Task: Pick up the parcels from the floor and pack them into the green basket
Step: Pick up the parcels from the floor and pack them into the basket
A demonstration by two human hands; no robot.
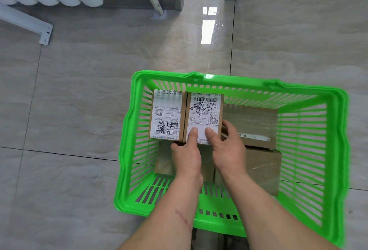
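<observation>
Head view: we pinch labelled parcel (pixel 203 117) w/ left hand (pixel 187 156) & right hand (pixel 229 150) inside green basket (pixel 336 130). Risk: it tips off the boxes beneath if released unevenly.

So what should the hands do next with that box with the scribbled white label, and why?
Probably press it down and let go. Both hands, left and right, grip the brown cardboard box with the white label inside the green plastic basket, right beside a matching labelled box on top of other parcels, so it seems almost in place.
</observation>
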